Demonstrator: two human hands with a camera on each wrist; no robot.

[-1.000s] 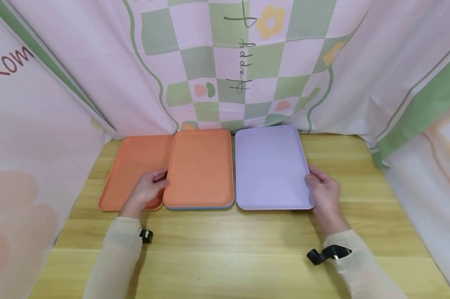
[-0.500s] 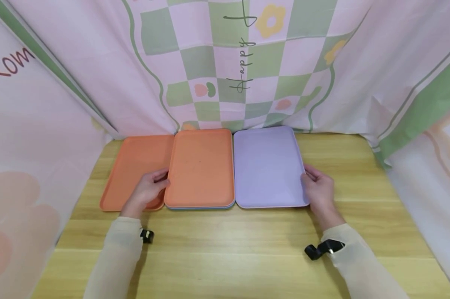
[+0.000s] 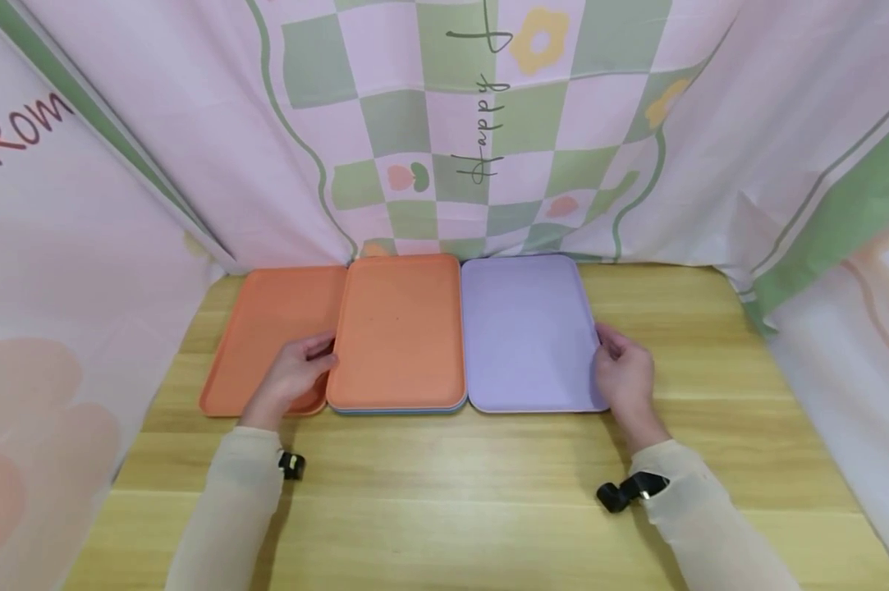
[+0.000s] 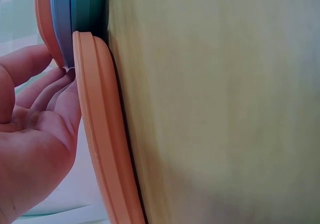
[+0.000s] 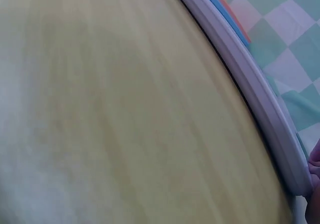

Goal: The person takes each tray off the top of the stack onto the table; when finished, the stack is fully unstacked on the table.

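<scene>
Now the flat lavender rectangular tray (image 3: 529, 336) lies closer to level on the pale wood-grain tabletop (image 3: 444, 509). A second ago its right side was raised and the tray sat further right; since then that edge has come down and left, and the strip between it and the middle stack has narrowed until the two sit side by side, touching or nearly so.

The right hand (image 3: 627, 373) has travelled along with it, thumb and fingers pinching the tray's right edge near the front corner. In the right wrist view only a little of that hand shows, at the corner of the lavender rim.

The left hand (image 3: 292, 373) looks unchanged: it grasps the left edge of the smooth orange rectangular tray (image 3: 397, 332) on top of the middle stack. The left wrist view shows the thumb on that tray's rim and the fingers reaching under the thin blue tray (image 4: 61, 18) just below it, with a teal tray (image 4: 89, 6) at the bottom — three layers in all.

A separate orange rimmed tray (image 3: 281, 316) lies flat on the table at the far left, under the left hand, in the same place as before. Behind the row — likewise unchanged — hangs a green-and-white checked fabric curtain (image 3: 459, 123) with flowers and lettering.
</scene>
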